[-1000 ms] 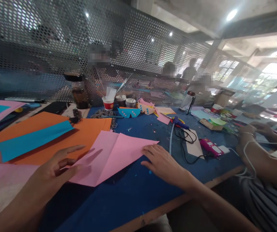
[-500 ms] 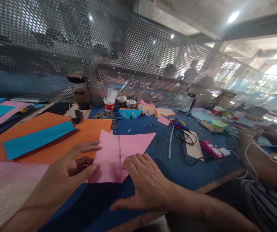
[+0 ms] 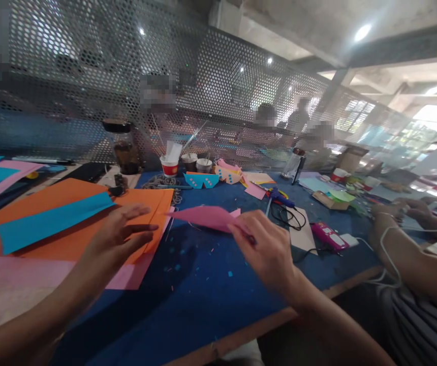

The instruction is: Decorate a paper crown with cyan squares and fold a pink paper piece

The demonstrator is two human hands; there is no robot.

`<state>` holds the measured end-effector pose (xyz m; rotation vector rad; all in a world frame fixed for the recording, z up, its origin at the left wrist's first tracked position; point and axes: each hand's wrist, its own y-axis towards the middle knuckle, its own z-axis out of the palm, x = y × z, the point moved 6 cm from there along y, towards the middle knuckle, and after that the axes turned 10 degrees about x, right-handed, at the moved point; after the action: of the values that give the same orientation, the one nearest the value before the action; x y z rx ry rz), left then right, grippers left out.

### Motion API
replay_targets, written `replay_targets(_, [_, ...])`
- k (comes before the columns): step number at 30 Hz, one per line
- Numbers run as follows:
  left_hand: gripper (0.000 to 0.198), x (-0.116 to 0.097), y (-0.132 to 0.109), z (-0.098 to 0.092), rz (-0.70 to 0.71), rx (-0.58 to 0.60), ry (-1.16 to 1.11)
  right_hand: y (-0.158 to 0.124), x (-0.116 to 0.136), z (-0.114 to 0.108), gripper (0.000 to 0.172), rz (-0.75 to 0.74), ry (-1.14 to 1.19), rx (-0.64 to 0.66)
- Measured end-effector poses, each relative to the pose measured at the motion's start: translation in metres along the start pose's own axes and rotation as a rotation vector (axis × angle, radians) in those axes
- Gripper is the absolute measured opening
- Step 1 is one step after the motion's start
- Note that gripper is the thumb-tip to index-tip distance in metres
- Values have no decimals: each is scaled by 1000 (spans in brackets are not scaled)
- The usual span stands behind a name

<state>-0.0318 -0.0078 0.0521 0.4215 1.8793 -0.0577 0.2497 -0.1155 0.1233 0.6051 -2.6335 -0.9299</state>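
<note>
Pinched at its right end, a sheet of pink paper (image 3: 203, 217) is held up off the blue table by my right hand (image 3: 266, 246). The paper is seen nearly edge-on, its left tip pointing toward my other hand. My left hand (image 3: 121, 236) hovers over the orange paper (image 3: 142, 203) with fingers apart and nothing in them. Beneath that hand the orange sheets lie on a larger pink sheet (image 3: 127, 279), with a folded blue paper strip (image 3: 54, 221) on top.
Small scraps dot the blue table (image 3: 203, 290). Beyond stand paper cups (image 3: 169, 168), a lidded jar (image 3: 121, 150) and blue cut-out paper (image 3: 201, 180). To the right lie a blue glue gun (image 3: 281, 197), its black cord and a magenta device (image 3: 329, 237). A co-worker's arm (image 3: 401, 249) reaches in at right.
The pink paper has left the table and swung to the right, lifted in my right hand. My left hand has let go of it and moved slightly left and up.
</note>
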Motion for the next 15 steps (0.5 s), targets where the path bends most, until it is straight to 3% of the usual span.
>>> replay_targets(3, [70, 10, 16, 16, -113, 158, -231, 14, -11, -14, 11, 17, 60, -124])
replay_targets(6, [83, -10, 28, 23, -63, 184, -317, 30, -20, -21, 10, 28, 142, -227])
replay_targets(11, [92, -51, 47, 13, 68, 124, -357, 46, -30, -21, 10, 3, 294, -309])
replay_targets(15, [88, -58, 49, -4, 216, 7, -235, 34, -38, -12, 9, -66, 347, -240])
